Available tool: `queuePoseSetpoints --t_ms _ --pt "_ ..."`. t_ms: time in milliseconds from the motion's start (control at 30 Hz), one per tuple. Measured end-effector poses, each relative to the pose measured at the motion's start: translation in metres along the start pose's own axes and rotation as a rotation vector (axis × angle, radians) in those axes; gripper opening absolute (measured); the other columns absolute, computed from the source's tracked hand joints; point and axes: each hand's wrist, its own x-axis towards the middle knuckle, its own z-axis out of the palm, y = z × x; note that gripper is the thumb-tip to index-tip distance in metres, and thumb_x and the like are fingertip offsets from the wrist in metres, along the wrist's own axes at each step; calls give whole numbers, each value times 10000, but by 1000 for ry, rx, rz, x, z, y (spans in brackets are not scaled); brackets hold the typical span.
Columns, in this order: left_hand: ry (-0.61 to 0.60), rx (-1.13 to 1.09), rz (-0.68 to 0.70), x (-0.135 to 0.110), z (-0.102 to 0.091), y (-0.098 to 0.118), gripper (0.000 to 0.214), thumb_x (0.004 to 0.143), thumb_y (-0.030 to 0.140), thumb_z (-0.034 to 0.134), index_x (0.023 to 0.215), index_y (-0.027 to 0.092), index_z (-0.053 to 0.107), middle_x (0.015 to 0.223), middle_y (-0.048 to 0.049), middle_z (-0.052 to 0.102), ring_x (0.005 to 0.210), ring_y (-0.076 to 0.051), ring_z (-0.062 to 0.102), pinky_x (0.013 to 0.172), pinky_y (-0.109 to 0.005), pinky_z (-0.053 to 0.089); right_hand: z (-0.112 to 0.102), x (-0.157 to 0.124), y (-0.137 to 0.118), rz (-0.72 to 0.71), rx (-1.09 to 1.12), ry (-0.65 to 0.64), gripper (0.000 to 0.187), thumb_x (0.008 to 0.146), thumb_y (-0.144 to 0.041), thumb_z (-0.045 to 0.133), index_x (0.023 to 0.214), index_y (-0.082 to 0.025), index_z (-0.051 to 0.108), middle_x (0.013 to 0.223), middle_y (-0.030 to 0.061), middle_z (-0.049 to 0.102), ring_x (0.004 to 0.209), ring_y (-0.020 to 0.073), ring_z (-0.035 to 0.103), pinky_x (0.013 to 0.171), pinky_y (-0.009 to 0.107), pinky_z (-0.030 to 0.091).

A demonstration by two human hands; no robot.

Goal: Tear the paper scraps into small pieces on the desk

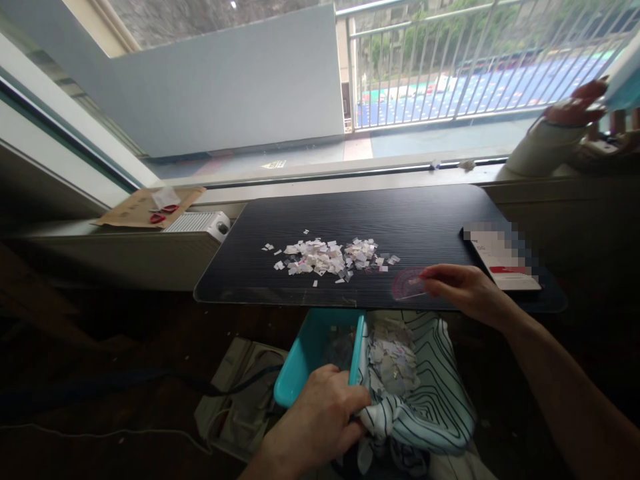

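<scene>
Pinched in my right hand (465, 290) is a clear plastic protractor (406, 285) with pink markings, held flat at the near edge of the black tabletop (415, 213). To its left lies a loose pile of small white paper pieces (323, 257), some of them see-through. My left hand (320, 410) is closed at the near corner of a teal plastic bin (296, 367), gripping the bunched edge of a striped cloth (443, 393). The cloth forms a pouch beside the bin and holds many paper scraps (393, 357). Small bits also lie inside the bin.
A phone-like tablet (503, 260) lies at the table's right end. A windowsill runs behind, with a brown envelope (130, 213), red-handled scissors (157, 218) and a white radiator (197, 225) to the left. At the right stand a white pot (543, 147) and other items.
</scene>
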Motion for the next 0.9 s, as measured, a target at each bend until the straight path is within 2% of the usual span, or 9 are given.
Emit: queuePoseSetpoints --t_ms 167,267,333,467,633,767,900 --pt "2 -28 18 2 2 2 77 771 231 604 732 200 546 694 33 552 713 -147 520 768 -278 337 13 20 12 -33 83 218 299 724 -390 631 926 -177 688 782 44 712 709 179 660 698 289 524" --pt "3 -30 20 2 2 4 99 767 242 612 718 198 537 685 37 546 702 -144 517 755 -272 338 21 32 14 -75 56 282 300 737 -384 617 937 -172 688 802 51 717 720 183 665 718 303 524" --pt "8 -22 17 2 1 4 104 765 244 613 715 198 534 685 37 545 696 -143 514 746 -269 339 25 36 13 -84 -8 267 283 744 -375 607 930 -180 693 824 48 720 738 186 667 723 304 522" --pt "11 -5 12 2 2 3 103 766 247 615 721 202 534 691 39 550 707 -146 519 738 -267 339 25 35 7 -95 -98 155 261 744 -357 602 928 -197 697 821 29 720 730 179 663 705 286 519" --pt "13 -11 20 4 3 2 124 766 247 617 708 198 518 694 43 554 719 -143 531 763 -266 340 23 32 3 -80 -120 227 271 745 -361 594 928 -190 698 818 35 721 737 182 662 696 282 517" --pt "-5 -20 34 5 2 3 143 736 231 641 694 194 509 684 49 554 713 -138 537 750 -256 344 22 31 2 -115 -125 165 261 746 -351 589 924 -193 696 817 29 722 722 172 663 683 267 515" --pt "2 -17 31 5 2 4 165 733 250 649 685 195 501 665 53 540 689 -133 528 743 -253 348 23 31 -1 -116 -226 213 237 753 -350 583 902 -207 699 787 18 718 701 168 657 644 257 502"
